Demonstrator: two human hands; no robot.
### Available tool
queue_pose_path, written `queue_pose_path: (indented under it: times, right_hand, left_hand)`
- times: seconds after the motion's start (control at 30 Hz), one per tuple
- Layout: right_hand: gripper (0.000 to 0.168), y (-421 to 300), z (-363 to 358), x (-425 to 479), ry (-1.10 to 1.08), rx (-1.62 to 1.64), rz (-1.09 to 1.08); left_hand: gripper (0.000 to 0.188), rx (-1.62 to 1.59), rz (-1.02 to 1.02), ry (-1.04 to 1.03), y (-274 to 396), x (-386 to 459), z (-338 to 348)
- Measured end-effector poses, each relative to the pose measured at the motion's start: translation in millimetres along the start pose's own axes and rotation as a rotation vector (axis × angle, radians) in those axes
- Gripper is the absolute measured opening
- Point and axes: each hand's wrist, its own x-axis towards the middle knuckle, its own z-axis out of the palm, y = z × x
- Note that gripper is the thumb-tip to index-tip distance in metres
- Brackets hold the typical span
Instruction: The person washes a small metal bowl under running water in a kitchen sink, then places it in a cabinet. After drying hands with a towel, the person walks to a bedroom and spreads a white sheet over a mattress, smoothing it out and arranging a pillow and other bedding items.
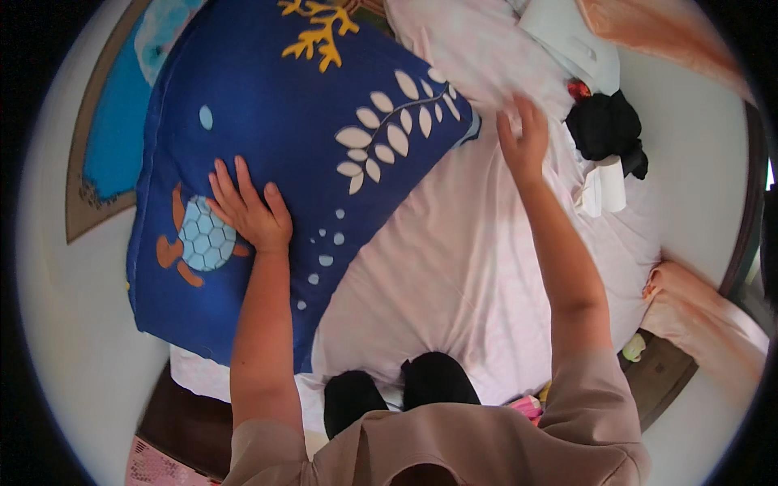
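Observation:
A dark blue bedding cover (261, 121) with a printed turtle, white leaves and yellow coral lies over the left side of the bed. My left hand (252, 209) rests flat on it beside the turtle, fingers spread. To the right, my right hand (526, 136) is over the pale pink sheet (450, 243), just past the cover's right corner. Its fingers are slightly blurred and apart, and I see nothing held. Whether this hand touches the sheet cannot be told. Wrinkles run across the sheet between the hands and my knees.
Black cloth (605, 127) is bunched at the bed's right side, near a white roll (608, 185) that looks like paper. Peach curtains (699, 310) hang on the right. A framed blue picture (115, 133) is on the left wall. Dark wood (188, 419) shows at the lower left.

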Motion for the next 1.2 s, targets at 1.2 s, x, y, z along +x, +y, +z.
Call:
queue_pose_path:
  times: [1.2]
  right_hand:
    - [0.048,117.4,150.3,224.3,-0.39,-0.971,-0.065]
  left_hand:
    - [0.056,-0.016,0.023,0.012,-6.0,-2.3,15.2]
